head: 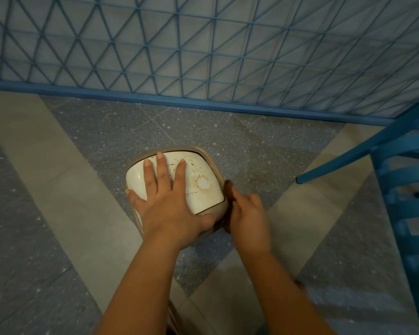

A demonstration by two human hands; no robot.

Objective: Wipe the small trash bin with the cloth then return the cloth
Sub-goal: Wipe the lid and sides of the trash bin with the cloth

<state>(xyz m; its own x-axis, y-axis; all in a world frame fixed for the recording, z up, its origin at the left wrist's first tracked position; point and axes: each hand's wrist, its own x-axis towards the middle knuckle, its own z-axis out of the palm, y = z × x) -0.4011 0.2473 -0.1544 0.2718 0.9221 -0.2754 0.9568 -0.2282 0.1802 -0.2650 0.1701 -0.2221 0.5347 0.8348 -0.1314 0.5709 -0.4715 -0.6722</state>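
A small beige trash bin (pixel 205 187) with a stained white lid stands on the floor in the middle of the view. My left hand (pixel 166 197) lies flat on the lid, fingers spread and straight. Against the bin's right side, my right hand (pixel 248 211) holds a dark brown cloth (pixel 228 197). The cloth sits between that hand and the bin wall. The hand covers most of the cloth. The right hand is slightly blurred.
A blue lattice wall panel (pixel 203 56) with a blue baseboard runs behind the bin. A blue chair (pixel 402 189) stands at the right, one leg reaching toward the bin. The floor (pixel 70 189) has grey speckled and beige tiles.
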